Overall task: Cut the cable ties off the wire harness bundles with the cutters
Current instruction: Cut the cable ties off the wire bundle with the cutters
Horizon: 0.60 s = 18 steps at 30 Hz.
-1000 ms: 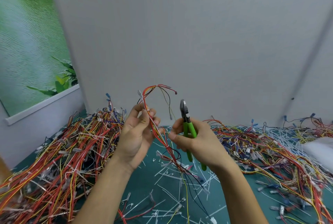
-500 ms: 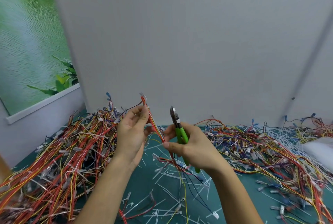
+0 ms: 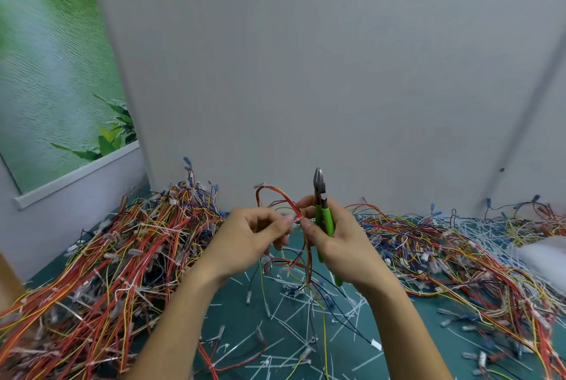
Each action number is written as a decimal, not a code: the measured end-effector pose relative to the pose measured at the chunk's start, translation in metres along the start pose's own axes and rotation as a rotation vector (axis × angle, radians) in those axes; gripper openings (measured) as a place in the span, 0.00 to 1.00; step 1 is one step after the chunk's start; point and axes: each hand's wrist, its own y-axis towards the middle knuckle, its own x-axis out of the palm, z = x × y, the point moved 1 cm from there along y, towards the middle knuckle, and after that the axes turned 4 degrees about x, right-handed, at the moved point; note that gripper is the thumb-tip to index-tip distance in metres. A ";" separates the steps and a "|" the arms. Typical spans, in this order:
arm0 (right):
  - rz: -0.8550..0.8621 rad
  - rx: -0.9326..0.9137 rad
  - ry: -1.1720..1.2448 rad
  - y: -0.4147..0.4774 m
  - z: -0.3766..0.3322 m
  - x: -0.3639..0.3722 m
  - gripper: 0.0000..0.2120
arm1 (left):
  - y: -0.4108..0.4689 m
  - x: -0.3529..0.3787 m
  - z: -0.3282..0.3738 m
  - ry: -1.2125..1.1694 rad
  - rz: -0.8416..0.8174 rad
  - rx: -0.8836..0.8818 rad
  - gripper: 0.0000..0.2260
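- the person has one wire harness bundle point(image 3: 280, 200) lifted over the middle of the table point(image 3: 235, 294), its top looping up and the loose ends trailing down to the surface
- left hand point(image 3: 248, 240) pinches the bundle, fingers point(image 3: 283, 223) closed on it right where a small pale bit sits, probably a cable tie point(image 3: 297, 219), though it's too small to be sure
- right hand point(image 3: 332, 245) is wrapped around the green handles of the cutters point(image 3: 321, 205), thumb touching the same pinch spot; the blades point straight up and look closed, clear of the wires
- so this reads as the finding-the-tie step, not the snip itself. next move probably calls for tipping the cutters down, opening the blades and slipping one under the tie without nicking a wire
- big heap of harnesses point(image 3: 101, 260) on the left, another spread point(image 3: 459, 254) on the right
- cut tie scraps point(image 3: 294, 330) litter the near table
- main hassle: both thumbs crowd the cut spot, and the hanging wires could snag on the scraps below
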 end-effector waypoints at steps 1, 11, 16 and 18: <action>0.022 -0.005 -0.033 0.000 0.000 0.001 0.08 | 0.000 0.002 0.000 0.014 0.008 0.026 0.13; 0.185 -0.250 -0.521 -0.001 -0.003 0.010 0.07 | 0.000 0.016 0.002 0.147 0.105 0.137 0.17; 0.183 -0.262 -0.506 -0.001 -0.002 0.007 0.08 | 0.000 0.015 0.002 0.201 0.085 0.180 0.19; 0.180 -0.271 -0.510 0.000 0.000 0.006 0.07 | 0.000 0.013 0.002 0.213 0.071 0.196 0.15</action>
